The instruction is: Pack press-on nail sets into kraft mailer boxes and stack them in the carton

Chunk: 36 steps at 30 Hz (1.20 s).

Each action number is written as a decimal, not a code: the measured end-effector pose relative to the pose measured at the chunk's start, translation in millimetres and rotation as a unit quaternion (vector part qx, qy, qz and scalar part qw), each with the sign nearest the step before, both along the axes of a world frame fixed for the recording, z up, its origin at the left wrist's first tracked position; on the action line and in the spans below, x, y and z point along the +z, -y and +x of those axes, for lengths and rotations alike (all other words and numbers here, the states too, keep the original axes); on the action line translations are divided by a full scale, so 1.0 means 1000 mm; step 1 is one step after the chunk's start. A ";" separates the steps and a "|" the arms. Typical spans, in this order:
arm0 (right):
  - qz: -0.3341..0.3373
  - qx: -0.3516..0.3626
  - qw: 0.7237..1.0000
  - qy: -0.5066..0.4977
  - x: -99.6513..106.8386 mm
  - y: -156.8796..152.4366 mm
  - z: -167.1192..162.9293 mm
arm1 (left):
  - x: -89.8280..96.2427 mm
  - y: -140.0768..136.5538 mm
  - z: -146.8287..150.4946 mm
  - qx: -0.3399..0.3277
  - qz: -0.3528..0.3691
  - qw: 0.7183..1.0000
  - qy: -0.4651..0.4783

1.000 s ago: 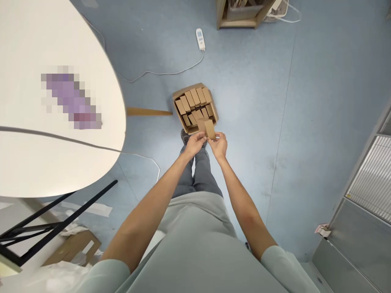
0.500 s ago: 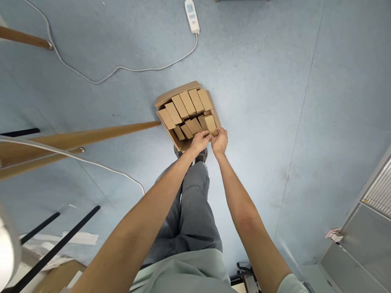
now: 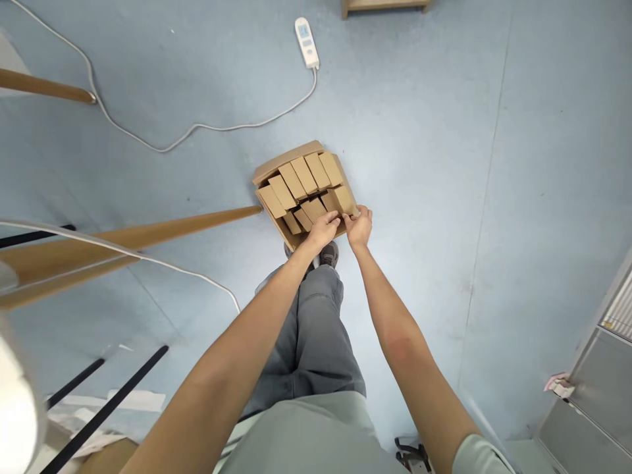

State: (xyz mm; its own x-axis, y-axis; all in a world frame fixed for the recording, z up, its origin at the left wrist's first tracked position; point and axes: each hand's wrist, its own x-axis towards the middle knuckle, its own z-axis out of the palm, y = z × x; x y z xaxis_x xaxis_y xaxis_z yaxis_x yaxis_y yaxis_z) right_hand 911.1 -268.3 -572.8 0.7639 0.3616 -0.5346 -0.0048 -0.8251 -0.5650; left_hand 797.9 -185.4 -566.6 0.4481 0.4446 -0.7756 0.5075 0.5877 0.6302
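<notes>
An open cardboard carton [image 3: 274,164] sits on the floor just beyond my shoes. Inside stand several small brown cardboard boxes in two rows. At the right end of the near row, one small cardboard box [image 3: 342,199] sticks up a little and tilts. My right hand [image 3: 359,228] pinches its near right edge, where a bit of card shows beside the fingertips. My left hand [image 3: 324,230] reaches over the carton's near side, thumb and fingers drawn together at the same box's near left edge. The fingertips partly hide what each hand grips.
A white handset [image 3: 307,43] lies beyond the carton, its grey cable [image 3: 197,125] running left across the floor. A wooden leg [image 3: 217,218] ends close to the carton's left side. Black legs [image 3: 108,408] stand lower left; a grey cabinet [image 3: 602,382] is at the right.
My right hand has shifted slightly to the right, so the gap between my hands is wider. The whole view has moved a little with my head.
</notes>
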 end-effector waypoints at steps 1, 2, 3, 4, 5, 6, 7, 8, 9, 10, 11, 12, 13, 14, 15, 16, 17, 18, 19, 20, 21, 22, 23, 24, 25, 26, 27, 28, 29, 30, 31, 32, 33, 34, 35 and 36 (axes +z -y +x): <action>0.005 -0.002 1.000 -0.002 0.017 0.004 0.000 | 0.014 -0.001 -0.005 0.001 -0.018 1.000 -0.005; 0.010 -0.004 1.000 -0.004 0.038 0.010 -0.001 | 0.031 0.000 -0.011 0.002 -0.037 0.999 -0.013; 0.017 -0.005 1.000 -0.007 0.060 0.016 -0.002 | 0.051 0.000 -0.015 0.006 -0.045 0.999 -0.019; 0.024 -0.005 1.000 -0.011 0.084 0.022 -0.004 | 0.072 0.002 -0.020 0.010 -0.048 0.999 -0.024; 0.028 -0.002 0.999 -0.018 0.109 0.029 -0.006 | 0.094 0.004 -0.024 0.014 -0.050 0.998 -0.029; 0.033 0.001 0.999 -0.023 0.133 0.036 -0.009 | 0.117 0.007 -0.028 0.016 -0.051 0.998 -0.026; 0.041 0.002 0.999 -0.028 0.158 0.043 -0.013 | 0.141 0.010 -0.032 0.014 -0.051 0.998 -0.027; 0.050 0.001 0.998 -0.031 0.181 0.049 -0.017 | 0.164 0.013 -0.035 0.013 -0.050 0.998 -0.028; 0.063 0.005 0.997 -0.035 0.204 0.055 -0.021 | 0.188 0.016 -0.039 0.011 -0.050 0.998 -0.023; 0.076 0.008 0.997 -0.034 0.225 0.061 -0.025 | 0.211 0.020 -0.043 0.013 -0.050 0.998 -0.017; 0.087 0.009 0.996 -0.030 0.245 0.066 -0.030 | 0.233 0.023 -0.048 0.016 -0.047 0.999 -0.010; 0.096 0.010 0.995 -0.026 0.264 0.070 -0.034 | 0.255 0.026 -0.053 0.025 -0.045 0.999 -0.007; 0.107 0.015 0.994 -0.028 0.282 0.073 -0.038 | 0.275 0.028 -0.058 0.037 -0.042 0.998 -0.001; 0.120 0.017 0.992 -0.028 0.298 0.076 -0.041 | 0.294 0.030 -0.063 0.049 -0.038 0.998 0.005; 0.134 0.018 0.990 -0.026 0.313 0.077 -0.044 | 0.312 0.032 -0.069 0.056 -0.035 0.998 0.014; 0.148 0.021 0.988 -0.026 0.327 0.078 -0.048 | 0.329 0.034 -0.075 0.062 -0.031 0.997 0.024; 0.161 0.024 0.986 -0.025 0.340 0.078 -0.051 | 0.345 0.036 -0.082 0.071 -0.025 0.997 0.031; 0.174 0.028 0.984 -0.026 0.352 0.078 -0.053 | 0.360 0.038 -0.088 0.079 -0.018 0.996 0.036; 0.187 0.035 0.981 -0.028 0.364 0.077 -0.056 | 0.374 0.041 -0.094 0.088 -0.010 0.995 0.039; 0.198 0.043 0.979 -0.032 0.374 0.076 -0.059 | 0.386 0.043 -0.100 0.098 -0.001 0.994 0.041; 0.209 0.052 0.976 -0.036 0.384 0.074 -0.062 | 0.399 0.045 -0.106 0.107 0.008 0.993 0.043; 0.220 0.062 0.973 -0.040 0.393 0.072 -0.064 | 0.410 0.048 -0.112 0.115 0.016 0.992 0.045; 0.230 0.070 0.970 -0.044 0.401 0.070 -0.067 | 0.422 0.050 -0.118 0.122 0.023 0.991 0.049; 0.239 0.078 0.967 -0.047 0.409 0.068 -0.070 | 0.432 0.053 -0.124 0.130 0.030 0.990 0.054; 0.247 0.086 0.964 -0.051 0.417 0.066 -0.073 | 0.443 0.055 -0.129 0.140 0.038 0.988 0.061; 0.255 0.093 0.961 -0.056 0.424 0.063 -0.076 | 0.453 0.058 -0.135 0.150 0.045 0.985 0.067; 0.261 0.101 0.958 -0.060 0.430 0.061 -0.080 | 0.463 0.060 -0.140 0.162 0.052 0.983 0.074; 0.266 0.108 0.956 -0.065 0.437 0.058 -0.084 | 0.472 0.063 -0.146 0.175 0.059 0.979 0.081; 0.271 0.114 0.953 -0.070 0.443 0.055 -0.089 | 0.480 0.065 -0.152 0.187 0.066 0.976 0.088; 0.276 0.119 0.951 -0.075 0.448 0.052 -0.094 | 0.488 0.067 -0.158 0.199 0.071 0.973 0.094; 0.282 0.124 0.948 -0.081 0.453 0.049 -0.100 | 0.494 0.069 -0.165 0.210 0.076 0.970 0.099; 0.286 0.127 0.946 -0.087 0.457 0.046 -0.108 | 0.500 0.070 -0.172 0.219 0.081 0.967 0.104; 0.290 0.131 0.943 -0.095 0.462 0.043 -0.116 | 0.505 0.072 -0.180 0.227 0.085 0.964 0.107; 0.292 0.137 0.941 -0.103 0.466 0.041 -0.125 | 0.509 0.072 -0.189 0.233 0.090 0.962 0.111; 0.292 0.143 0.939 -0.109 0.469 0.038 -0.135 | 0.512 0.073 -0.198 0.238 0.096 0.960 0.115; 0.292 0.152 0.937 -0.112 0.472 0.036 -0.146 | 0.515 0.073 -0.209 0.243 0.103 0.957 0.119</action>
State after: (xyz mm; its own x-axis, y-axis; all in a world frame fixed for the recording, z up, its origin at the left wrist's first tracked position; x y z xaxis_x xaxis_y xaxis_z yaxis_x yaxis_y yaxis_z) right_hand 765.1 -304.0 -100.4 0.4703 0.8255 -0.3121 0.0072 -0.3572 -0.9340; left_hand 589.3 -258.3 -52.1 0.3015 0.7783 -0.5508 0.0337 0.5687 0.8219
